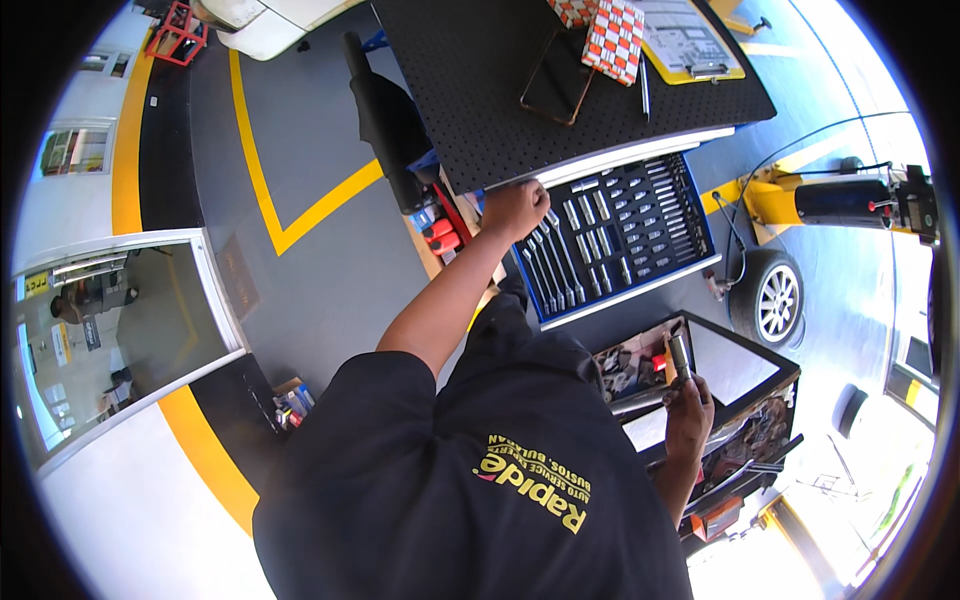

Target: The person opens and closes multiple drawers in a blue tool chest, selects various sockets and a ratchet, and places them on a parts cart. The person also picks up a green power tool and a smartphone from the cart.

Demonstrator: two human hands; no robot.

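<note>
My left hand [517, 209] is closed at the upper left corner of the pulled-out tool drawer [625, 297], by the ends of a row of wrenches [556, 268]. Whatever its fingers hold, if anything, is hidden. In the drawer, several chrome sockets [598, 243] sit in dark foam to the right of the wrenches. Lower right, my right hand [689, 412] grips a shiny metal cylinder that looks like a long socket [680, 352], pointing up. Below it is a tool cart [735, 362] with an open compartment of loose metal parts.
Above the drawer, the black cabinet top [470, 90] bears a phone [557, 77], a red-and-white patterned box [613, 42] and a clipboard [695, 40]. A wheel [775, 298] and a yellow-and-black lift part [830, 203] stand at right. Red-capped items [441, 237] sit left of the drawer.
</note>
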